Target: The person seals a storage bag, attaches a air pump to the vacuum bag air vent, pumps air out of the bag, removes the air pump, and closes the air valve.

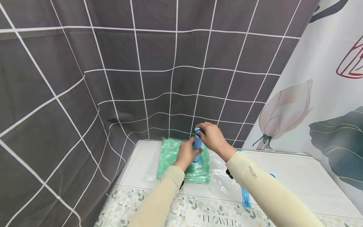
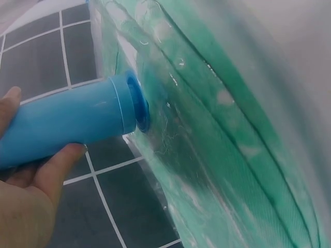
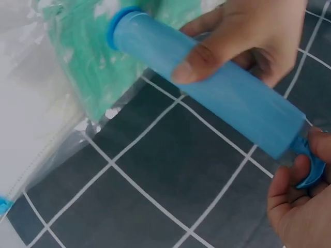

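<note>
A blue hand pump (image 1: 197,143) stands roughly upright on a clear plastic bag with folded green fabric (image 1: 169,159) inside. My left hand (image 1: 186,153) grips the pump's barrel (image 2: 67,121), thumb on one side and fingers round the other. In the left wrist view the pump's lower end meets a round blue valve (image 2: 139,103) on the bag. At the top, my right hand (image 1: 211,136) holds the pump's blue handle (image 3: 312,170) with curled fingers. The handle sits close to the barrel's end in the right wrist view.
Clear plastic (image 1: 219,179) spreads right of the green fabric, with a blue strip (image 1: 245,197) near the right forearm. A white surface lies underneath, with a floral cloth (image 1: 181,205) in front. A dark gridded curtain (image 1: 187,82) hangs behind and at left.
</note>
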Tool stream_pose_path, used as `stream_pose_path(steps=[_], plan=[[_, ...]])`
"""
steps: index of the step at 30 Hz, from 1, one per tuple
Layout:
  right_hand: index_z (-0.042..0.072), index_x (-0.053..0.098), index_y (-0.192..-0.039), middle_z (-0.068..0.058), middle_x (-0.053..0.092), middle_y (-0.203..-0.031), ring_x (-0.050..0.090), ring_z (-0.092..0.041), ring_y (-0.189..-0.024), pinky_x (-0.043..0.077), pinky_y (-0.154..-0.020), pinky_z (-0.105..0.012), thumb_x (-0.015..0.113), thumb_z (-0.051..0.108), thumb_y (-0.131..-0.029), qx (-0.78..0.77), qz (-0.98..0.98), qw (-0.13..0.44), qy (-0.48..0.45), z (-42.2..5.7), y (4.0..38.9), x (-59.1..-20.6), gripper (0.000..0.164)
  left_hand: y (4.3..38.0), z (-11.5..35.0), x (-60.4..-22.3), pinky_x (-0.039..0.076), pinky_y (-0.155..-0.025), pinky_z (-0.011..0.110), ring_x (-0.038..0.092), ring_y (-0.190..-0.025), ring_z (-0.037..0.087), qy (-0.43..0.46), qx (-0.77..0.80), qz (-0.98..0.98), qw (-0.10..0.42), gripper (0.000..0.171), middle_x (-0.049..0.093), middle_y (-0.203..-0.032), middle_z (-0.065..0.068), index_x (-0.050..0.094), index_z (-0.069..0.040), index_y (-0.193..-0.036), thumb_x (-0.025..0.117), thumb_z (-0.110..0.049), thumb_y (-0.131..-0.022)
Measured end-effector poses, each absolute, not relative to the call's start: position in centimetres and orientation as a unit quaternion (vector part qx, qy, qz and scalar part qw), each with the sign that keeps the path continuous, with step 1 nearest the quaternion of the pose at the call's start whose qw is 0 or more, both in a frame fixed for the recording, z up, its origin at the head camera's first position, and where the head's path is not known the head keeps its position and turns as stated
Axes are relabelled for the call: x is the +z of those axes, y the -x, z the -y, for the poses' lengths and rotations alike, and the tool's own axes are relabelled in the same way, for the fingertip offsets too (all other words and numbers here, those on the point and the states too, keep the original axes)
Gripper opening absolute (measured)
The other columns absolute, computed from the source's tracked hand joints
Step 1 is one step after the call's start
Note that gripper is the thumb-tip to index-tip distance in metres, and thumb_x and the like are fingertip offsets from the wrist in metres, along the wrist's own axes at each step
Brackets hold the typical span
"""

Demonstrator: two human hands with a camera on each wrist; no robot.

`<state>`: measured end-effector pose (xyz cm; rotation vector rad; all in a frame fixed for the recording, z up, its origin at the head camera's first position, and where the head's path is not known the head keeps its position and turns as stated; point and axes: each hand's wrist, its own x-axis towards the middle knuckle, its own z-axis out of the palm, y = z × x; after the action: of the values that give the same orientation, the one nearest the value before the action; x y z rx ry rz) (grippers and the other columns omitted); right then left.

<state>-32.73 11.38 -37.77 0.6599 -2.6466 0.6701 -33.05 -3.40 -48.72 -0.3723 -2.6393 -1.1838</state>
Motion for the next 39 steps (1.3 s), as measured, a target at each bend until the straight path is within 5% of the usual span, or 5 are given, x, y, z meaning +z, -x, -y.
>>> stream_pose_path(steps=[12,18,26,33,39], plan=[[0.004,0.079,-0.131,-0.018,0.08,-0.134,0.079,-0.038,-0.118,0.064,-0.105,-0.059,0.07,0.015,-0.113,0.237,0.922,0.182,-0.245,-12.0,32.4,-27.6,0.023,33.3,3.9,-48.6,0.07,-0.101,0.053,0.084,-0.117,0.039,0.112,-0.409,0.897,0.12,0.055,0.083,-0.127,0.022,0.07,-0.003,-0.141,0.094,-0.022,-0.096],[0.003,0.078,-0.134,-0.019,0.079,-0.132,0.078,-0.038,-0.112,0.063,-0.101,-0.058,0.068,0.014,-0.114,0.231,0.919,0.204,-0.246,-12.1,31.9,-24.8,0.025,33.5,4.2,-48.7,0.07,-0.103,0.054,0.084,-0.116,0.04,0.113,-0.406,0.897,0.133,0.054,0.083,-0.125,0.023,0.07,-0.002,-0.14,0.094,-0.023,-0.096],[0.0,0.076,-0.134,-0.019,0.079,-0.123,0.076,-0.038,-0.11,0.064,-0.1,-0.057,0.068,0.012,-0.113,0.231,0.914,0.226,-0.247,-11.0,32.5,-28.1,0.025,34.4,4.5,-49.7,0.071,-0.101,0.051,0.084,-0.114,0.038,0.124,-0.412,0.891,0.144,0.054,0.084,-0.124,0.022,0.071,-0.003,-0.138,0.095,-0.027,-0.096],[0.004,0.079,-0.132,-0.017,0.081,-0.127,0.081,-0.036,-0.112,0.068,-0.096,-0.056,0.071,0.016,-0.113,0.226,0.93,0.18,-0.228,-10.8,32.7,-35.2,0.024,33.2,3.8,-48.7,0.069,-0.104,0.056,0.081,-0.121,0.042,0.117,-0.418,0.894,0.115,0.053,0.082,-0.131,0.024,0.069,-0.003,-0.143,0.091,-0.021,-0.099],[0.005,0.08,-0.13,-0.017,0.082,-0.127,0.082,-0.037,-0.113,0.069,-0.094,-0.055,0.072,0.016,-0.112,0.229,0.935,0.157,-0.222,-10.7,32.6,-37.5,0.022,33.1,3.6,-48.8,0.07,-0.104,0.047,0.082,-0.123,0.036,0.113,-0.4,0.903,0.109,0.05,0.083,-0.132,0.02,0.07,-0.006,-0.143,0.09,-0.025,-0.101]])
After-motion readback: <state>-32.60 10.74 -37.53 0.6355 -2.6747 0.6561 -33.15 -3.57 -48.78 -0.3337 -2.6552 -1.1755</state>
